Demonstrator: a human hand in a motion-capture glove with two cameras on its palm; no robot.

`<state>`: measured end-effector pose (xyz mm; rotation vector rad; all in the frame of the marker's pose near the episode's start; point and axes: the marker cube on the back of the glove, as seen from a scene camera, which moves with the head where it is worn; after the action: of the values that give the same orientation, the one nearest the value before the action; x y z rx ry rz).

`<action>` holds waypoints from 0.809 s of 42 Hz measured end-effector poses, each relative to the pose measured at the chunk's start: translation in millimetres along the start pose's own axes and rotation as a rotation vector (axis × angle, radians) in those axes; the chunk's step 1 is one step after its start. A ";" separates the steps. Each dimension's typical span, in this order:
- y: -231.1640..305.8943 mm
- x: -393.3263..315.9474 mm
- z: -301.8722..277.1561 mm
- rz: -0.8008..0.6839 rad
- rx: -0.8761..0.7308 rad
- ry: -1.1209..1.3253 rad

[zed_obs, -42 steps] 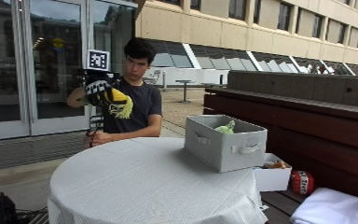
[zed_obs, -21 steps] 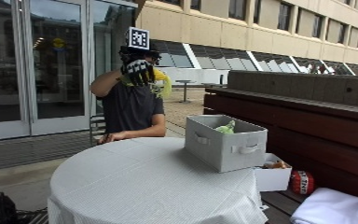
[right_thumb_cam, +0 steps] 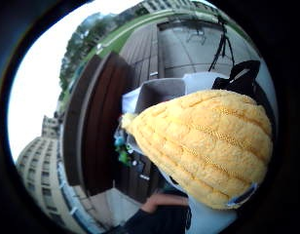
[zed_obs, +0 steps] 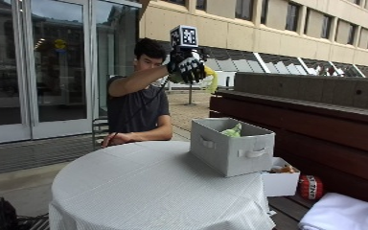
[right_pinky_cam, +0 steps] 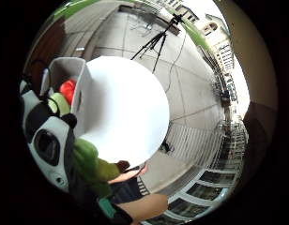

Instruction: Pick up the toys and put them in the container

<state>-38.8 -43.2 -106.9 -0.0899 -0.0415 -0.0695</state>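
Note:
My gloved right hand (zed_obs: 185, 66) is raised high at head level, above the round table (zed_obs: 145, 191) and short of the grey fabric container (zed_obs: 230, 145). It grips a plush toy (zed_obs: 204, 76) with yellow, green, black and white parts; its yellow knitted part (right_thumb_cam: 208, 146) fills the thumb side palm view, and its black-and-white body (right_pinky_cam: 48, 140) and green part (right_pinky_cam: 90, 164) show in the little finger side view. In the container lie a green toy (zed_obs: 235, 130) and a red one (right_pinky_cam: 68, 90). The bare left hand (zed_obs: 117, 139) rests on the table's edge.
A dark wooden bench (zed_obs: 299, 129) runs behind the container. Beside the table sit a small white box (zed_obs: 280, 181) and a red item (zed_obs: 309, 187), with white cloth (zed_obs: 343, 213) at the near right. A tripod (right_pinky_cam: 156, 42) stands on the pavement beyond.
The gloved hand has risen from chest height and swung with the plush toy toward the container; the arm is now stretched out further.

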 end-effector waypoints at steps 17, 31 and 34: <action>-37.2 -99.4 22.2 -0.083 0.039 -0.067; -59.3 -130.0 82.2 -0.083 -0.057 -0.064; -56.3 -129.0 91.6 -0.097 -0.121 -0.056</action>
<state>-174.9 -82.1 -16.6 -0.2107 -0.0979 -0.1666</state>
